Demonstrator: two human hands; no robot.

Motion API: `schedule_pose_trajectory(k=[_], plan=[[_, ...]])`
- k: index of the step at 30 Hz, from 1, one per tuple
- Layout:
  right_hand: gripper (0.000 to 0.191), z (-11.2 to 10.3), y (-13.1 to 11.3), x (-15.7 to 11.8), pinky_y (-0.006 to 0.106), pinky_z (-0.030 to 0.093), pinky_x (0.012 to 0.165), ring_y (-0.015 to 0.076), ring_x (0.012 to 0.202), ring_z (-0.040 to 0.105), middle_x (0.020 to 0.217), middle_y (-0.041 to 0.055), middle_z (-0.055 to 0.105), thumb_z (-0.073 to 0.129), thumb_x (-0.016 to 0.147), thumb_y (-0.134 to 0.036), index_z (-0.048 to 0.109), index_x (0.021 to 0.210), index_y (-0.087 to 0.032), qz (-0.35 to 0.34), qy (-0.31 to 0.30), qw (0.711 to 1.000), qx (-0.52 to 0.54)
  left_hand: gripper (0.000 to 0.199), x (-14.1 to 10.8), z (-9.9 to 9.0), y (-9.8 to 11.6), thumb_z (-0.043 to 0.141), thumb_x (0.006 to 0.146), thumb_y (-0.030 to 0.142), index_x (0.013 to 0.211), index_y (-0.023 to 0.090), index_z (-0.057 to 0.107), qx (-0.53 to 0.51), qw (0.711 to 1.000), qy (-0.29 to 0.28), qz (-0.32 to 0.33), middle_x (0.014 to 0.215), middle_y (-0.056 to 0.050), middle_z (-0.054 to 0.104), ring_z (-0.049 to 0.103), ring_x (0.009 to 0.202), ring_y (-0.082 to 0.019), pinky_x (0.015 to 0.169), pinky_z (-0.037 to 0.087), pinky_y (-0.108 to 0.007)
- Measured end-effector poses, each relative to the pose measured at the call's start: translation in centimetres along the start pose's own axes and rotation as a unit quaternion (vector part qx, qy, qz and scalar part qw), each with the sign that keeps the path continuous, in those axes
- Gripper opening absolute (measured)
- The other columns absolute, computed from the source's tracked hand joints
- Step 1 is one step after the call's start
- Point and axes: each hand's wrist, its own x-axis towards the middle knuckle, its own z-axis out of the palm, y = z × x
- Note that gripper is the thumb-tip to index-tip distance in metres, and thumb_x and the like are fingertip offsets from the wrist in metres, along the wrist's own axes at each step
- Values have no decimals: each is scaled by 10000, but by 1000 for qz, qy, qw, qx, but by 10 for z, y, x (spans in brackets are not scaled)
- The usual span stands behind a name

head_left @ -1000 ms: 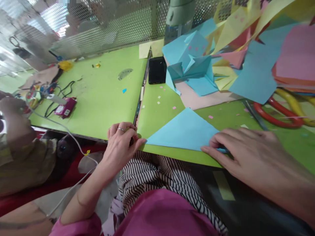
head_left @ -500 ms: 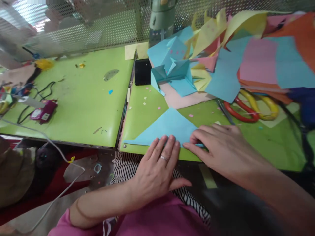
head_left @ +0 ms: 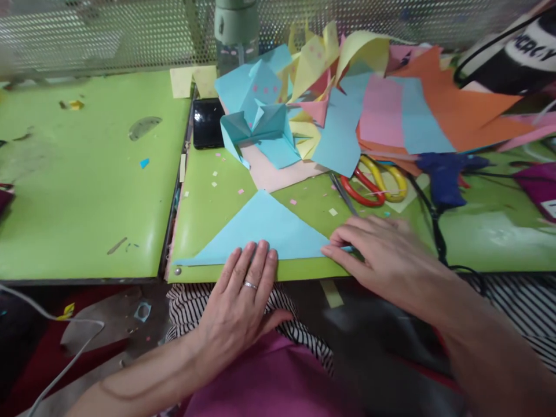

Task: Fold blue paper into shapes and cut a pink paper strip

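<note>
Your right hand (head_left: 382, 252) pinches the paper triangle (head_left: 260, 223), hiding one corner; beneath your flat left hand (head_left: 238, 298), its base parallels the near tabletop (head_left: 200, 211) edge.

The light-blue triangular paper (head_left: 264, 226) looks plain, the bench (head_left: 208, 211) lime green. I see a red looped handle (head_left: 377, 202), a yellow looped handle (head_left: 403, 186), and draped cloth (head_left: 186, 310) striped black and white.

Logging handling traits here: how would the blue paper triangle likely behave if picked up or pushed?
The blue paper triangle looks thin, so it is probably very light. Lifted by the corner at the right hand, its narrow far tip may droop. Flat on the smooth-looking green tabletop, it could slide easily if unheld.
</note>
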Motion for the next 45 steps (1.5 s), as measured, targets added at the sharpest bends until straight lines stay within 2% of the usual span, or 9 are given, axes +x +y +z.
schedule_pose_trajectory(k=[6,13,17,19,22,29,32,39,45], plan=[[302,-4,-1,-3,363,343,751,201,795,538,815,32,600,407,988,-373,596,812,-216,9,-33,999,22,784,1,0,2,470,938,615,1421,-2,436,1,1000,4,-3,1471,-206,486,456,1366,-348,1144,376,-486],[275,-7,2,-3,376,372,781,209,822,523,846,46,601,464,964,-359,617,791,-210,11,-13,998,62,668,8,-8,-1,448,978,542,1365,-2,482,-41,999,19,-13,1411,-204,551,506,1308,-344,1074,419,-478],[238,-9,1,-4,358,384,789,202,829,515,863,42,622,488,981,-344,654,874,-212,-60,49,994,79,362,20,-18,-14,476,1009,302,1295,90,543,-73,996,41,-34,1200,-124,682,623,1049,-269,891,487,-421],[219,-10,-1,-7,351,378,776,196,809,509,851,36,634,500,982,-325,657,878,-214,-84,70,991,72,223,25,-20,-19,502,988,191,1185,148,598,-84,995,36,-35,1048,-75,705,621,890,-243,780,481,-394],[207,-10,-6,-12,344,365,758,187,787,519,824,25,655,505,983,-289,644,850,-212,-95,82,990,66,123,29,-20,-22,519,974,151,1041,179,617,-112,993,13,-30,922,-45,685,584,784,-223,706,453,-369],[192,0,-12,-19,331,361,759,184,806,532,850,32,656,503,985,-316,596,865,-199,-53,66,990,110,94,32,-18,-19,515,968,135,969,172,602,-137,990,18,-23,890,-52,662,553,756,-222,654,429,-351],[208,4,-12,-19,334,358,762,189,811,524,859,38,642,475,996,-327,589,883,-195,-47,60,990,116,100,33,-21,-18,518,966,132,949,182,603,-133,991,4,-29,880,-43,659,549,743,-215,645,422,-340],[215,2,-13,-16,338,335,752,190,807,520,854,32,628,450,1005,-319,577,881,-198,-38,51,990,126,177,37,-21,-16,462,995,188,867,184,585,-138,988,-7,-62,787,-37,619,532,696,-211,636,420,-335],[248,3,-11,-14,343,341,733,194,771,525,789,23,604,474,992,-347,562,817,-194,-5,70,993,93,246,41,-14,-15,411,1005,231,802,202,545,-86,991,-9,-101,786,-59,596,497,702,-239,630,416,-354]])
